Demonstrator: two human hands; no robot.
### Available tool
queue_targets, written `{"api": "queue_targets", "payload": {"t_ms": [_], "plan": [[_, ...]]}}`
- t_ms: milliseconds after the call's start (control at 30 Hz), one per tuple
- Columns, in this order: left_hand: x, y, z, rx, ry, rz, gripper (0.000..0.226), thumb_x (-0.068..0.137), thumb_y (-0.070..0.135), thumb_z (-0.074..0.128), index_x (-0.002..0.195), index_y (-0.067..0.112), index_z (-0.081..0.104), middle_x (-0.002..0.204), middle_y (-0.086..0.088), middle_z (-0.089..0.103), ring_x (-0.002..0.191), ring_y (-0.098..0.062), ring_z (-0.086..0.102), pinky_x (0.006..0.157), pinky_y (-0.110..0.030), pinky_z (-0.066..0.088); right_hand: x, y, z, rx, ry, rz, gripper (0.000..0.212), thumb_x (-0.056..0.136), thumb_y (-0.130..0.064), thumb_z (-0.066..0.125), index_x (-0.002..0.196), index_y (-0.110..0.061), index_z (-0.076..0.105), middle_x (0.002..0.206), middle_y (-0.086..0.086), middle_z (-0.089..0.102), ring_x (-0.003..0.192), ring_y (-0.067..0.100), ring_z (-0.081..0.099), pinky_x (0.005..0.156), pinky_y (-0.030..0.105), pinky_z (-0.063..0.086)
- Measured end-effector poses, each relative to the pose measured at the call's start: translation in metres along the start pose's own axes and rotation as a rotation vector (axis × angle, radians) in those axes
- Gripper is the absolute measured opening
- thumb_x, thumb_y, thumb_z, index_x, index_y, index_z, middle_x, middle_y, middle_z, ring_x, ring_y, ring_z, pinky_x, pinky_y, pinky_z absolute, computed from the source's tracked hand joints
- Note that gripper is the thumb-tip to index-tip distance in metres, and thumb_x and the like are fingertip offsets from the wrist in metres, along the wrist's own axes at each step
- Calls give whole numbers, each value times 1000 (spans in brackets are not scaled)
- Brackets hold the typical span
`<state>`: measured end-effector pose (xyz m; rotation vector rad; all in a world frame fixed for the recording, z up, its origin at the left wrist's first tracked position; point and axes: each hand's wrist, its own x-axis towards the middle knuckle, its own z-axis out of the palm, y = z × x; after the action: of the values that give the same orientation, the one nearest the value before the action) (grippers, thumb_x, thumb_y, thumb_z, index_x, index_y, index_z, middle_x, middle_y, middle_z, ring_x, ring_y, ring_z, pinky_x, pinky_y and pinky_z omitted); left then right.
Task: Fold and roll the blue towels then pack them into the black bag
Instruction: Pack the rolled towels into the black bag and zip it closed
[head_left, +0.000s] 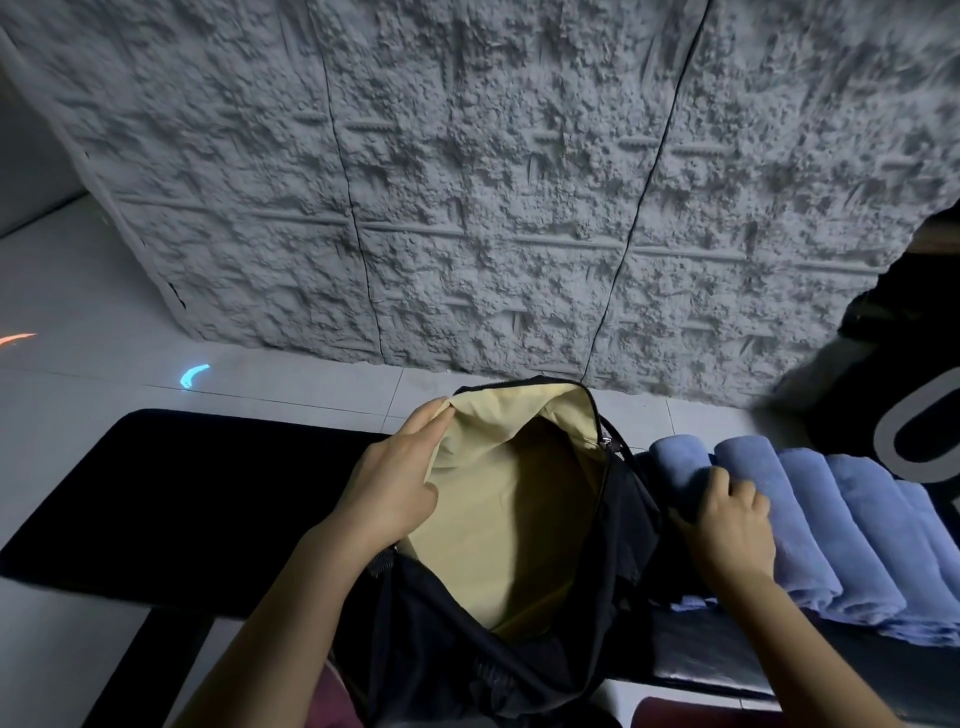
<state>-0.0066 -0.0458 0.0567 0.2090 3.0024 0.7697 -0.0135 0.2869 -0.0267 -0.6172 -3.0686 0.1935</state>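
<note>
The black bag (618, 525) lies unzipped on a black bench, its pale yellow lining showing and nothing visible inside. My left hand (389, 483) grips the bag's left rim and holds the opening wide. Several rolled blue towels (857, 540) lie side by side to the right of the bag. My right hand (727, 519) sits on the leftmost roll (675, 462), fingers curled over its top next to the bag's right edge.
The black padded bench (182, 493) runs left to right under everything, with white floor tiles (78, 312) beyond it. A rough grey textured wall panel (493, 182) stands behind. A dark object with a grey oval mark (914, 431) sits at the far right.
</note>
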Motion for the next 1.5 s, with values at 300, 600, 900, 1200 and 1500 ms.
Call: {"api": "queue_targets", "payload": {"t_ms": [300, 600, 900, 1200, 1500], "plan": [[0, -2, -1, 4, -10, 5, 86, 75, -3, 50, 148, 31, 20, 154, 27, 8, 130, -8, 42, 97, -12, 31, -19, -17, -29, 153, -55, -39, 58, 88, -37, 51, 137, -32, 21, 114, 11, 52, 97, 30, 55, 74, 41, 49], [3, -4, 0, -13, -16, 4, 87, 75, -5, 52, 149, 29, 20, 155, 24, 9, 134, -7, 36, 98, -10, 26, -41, -60, -139, 1018, -702, -328, 54, 70, -23, 78, 119, -27, 54, 107, -14, 64, 92, -16, 58, 67, -1, 39], [6, -7, -2, -60, 25, -23, 84, 74, -8, 52, 147, 25, 27, 155, 19, 15, 136, -6, 32, 97, -6, 21, -58, -178, 10, 874, -955, -280, 66, 77, -3, 69, 136, -13, 40, 113, 10, 62, 96, 20, 59, 81, 29, 49], [5, -9, -10, -96, 27, -22, 82, 76, -8, 51, 147, 26, 27, 154, 22, 16, 138, -3, 28, 97, -9, 24, -88, -219, 76, 408, -584, -539, 80, 87, -34, 55, 149, -30, 5, 131, 13, 48, 115, 35, 41, 91, 41, 37], [8, -7, -6, -98, 16, -28, 82, 76, -7, 51, 147, 27, 28, 154, 23, 15, 137, -5, 29, 97, -10, 25, -96, -208, 82, 459, -454, -650, 50, 102, -41, 26, 149, -30, 11, 146, 5, 25, 120, 30, 35, 98, 41, 35]]}}
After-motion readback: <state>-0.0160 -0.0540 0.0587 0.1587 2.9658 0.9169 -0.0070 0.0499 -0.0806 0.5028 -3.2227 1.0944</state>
